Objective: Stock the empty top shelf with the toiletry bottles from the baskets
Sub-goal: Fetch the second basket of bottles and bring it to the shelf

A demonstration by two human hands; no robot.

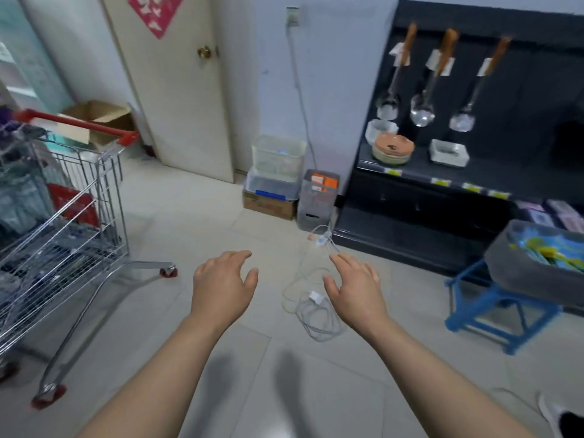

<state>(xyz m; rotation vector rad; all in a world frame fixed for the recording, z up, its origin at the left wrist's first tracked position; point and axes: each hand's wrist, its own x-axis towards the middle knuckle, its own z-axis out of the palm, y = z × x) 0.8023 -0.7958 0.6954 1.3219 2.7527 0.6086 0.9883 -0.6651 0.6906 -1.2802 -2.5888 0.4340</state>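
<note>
While I face the floor (189,222), left hand (222,287) and right hand (355,287) hang empty, fingers loosely spread; grey basket (521,279) right, contents possibly packets.

floor (189,222): pale, glossy tiles
wall (341,74): white, plain
door (170,115): cream, shut, brass knob (204,52)
shelf unit (537,90): black, at the right

The shopping cart (63,222) runs off the left edge, its load a blur. The grey bin (521,279) is cut by the right edge, its bright contents unclear. Yellow labels (442,182) on the front edge of the dark shelf (512,175) are too small to read. The forearms of the left hand (221,289) and right hand (357,292) leave by the bottom edge.
</note>
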